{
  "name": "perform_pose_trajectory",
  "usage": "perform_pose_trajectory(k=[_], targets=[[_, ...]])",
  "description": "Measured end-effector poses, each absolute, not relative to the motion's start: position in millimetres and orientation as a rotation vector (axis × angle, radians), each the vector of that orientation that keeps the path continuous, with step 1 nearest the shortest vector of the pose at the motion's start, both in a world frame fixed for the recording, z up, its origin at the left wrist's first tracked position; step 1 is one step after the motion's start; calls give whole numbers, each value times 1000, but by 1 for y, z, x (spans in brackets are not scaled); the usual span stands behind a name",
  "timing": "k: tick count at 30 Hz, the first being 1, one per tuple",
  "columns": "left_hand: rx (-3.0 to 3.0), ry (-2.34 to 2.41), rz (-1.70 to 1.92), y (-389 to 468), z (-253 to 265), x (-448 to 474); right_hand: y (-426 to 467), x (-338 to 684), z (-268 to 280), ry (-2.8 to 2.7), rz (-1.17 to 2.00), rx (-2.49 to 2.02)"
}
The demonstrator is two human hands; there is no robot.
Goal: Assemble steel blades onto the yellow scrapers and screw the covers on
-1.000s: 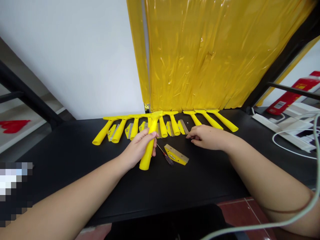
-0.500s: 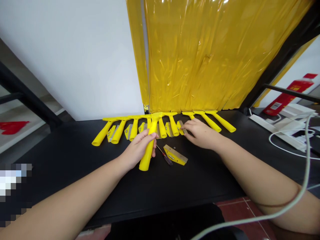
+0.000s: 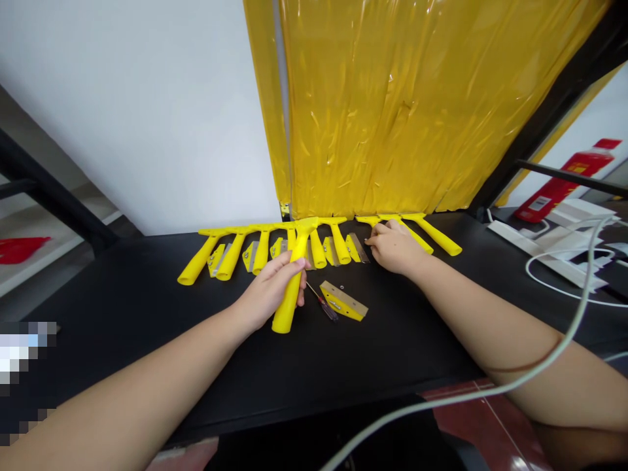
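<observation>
My left hand [image 3: 272,288] is wrapped round the shaft of a yellow scraper handle [image 3: 284,311], its wide head pointing away from me. My right hand [image 3: 396,247] reaches to the back row, fingers pinched together beside a scraper handle [image 3: 367,221]; whatever is between the fingertips is too small to make out. Just left of those fingertips lies a yellow plate with a metal blade [image 3: 352,248]. Nearer to me, another yellow clamp plate with a blade [image 3: 344,302] has screws on it. A screwdriver [image 3: 328,309] lies beside it, partly behind my left hand.
Several yellow scraper handles [image 3: 196,261] line the back of the black table [image 3: 343,373], with blade plates between them. A small nut [image 3: 342,286] lies loose. At right are a red bottle [image 3: 564,186], white power strips [image 3: 534,252] and a pale cable [image 3: 583,307] crossing my right arm.
My right hand has shifted right, off the blade plate it was touching, to the handle beside it. My left hand still holds its scraper handle in about the same place.
</observation>
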State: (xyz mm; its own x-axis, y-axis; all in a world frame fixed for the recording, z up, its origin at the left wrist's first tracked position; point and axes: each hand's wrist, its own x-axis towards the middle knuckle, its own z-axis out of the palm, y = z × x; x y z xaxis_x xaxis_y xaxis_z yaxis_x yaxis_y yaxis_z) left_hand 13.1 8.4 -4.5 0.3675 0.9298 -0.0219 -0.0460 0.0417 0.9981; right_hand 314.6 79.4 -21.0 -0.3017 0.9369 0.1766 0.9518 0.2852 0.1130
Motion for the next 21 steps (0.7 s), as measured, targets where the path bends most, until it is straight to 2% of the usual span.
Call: perform_pose_trajectory(k=[21], targets=[[1310, 894, 942, 12, -8, 12, 78, 311, -15, -2483, -258, -1843]])
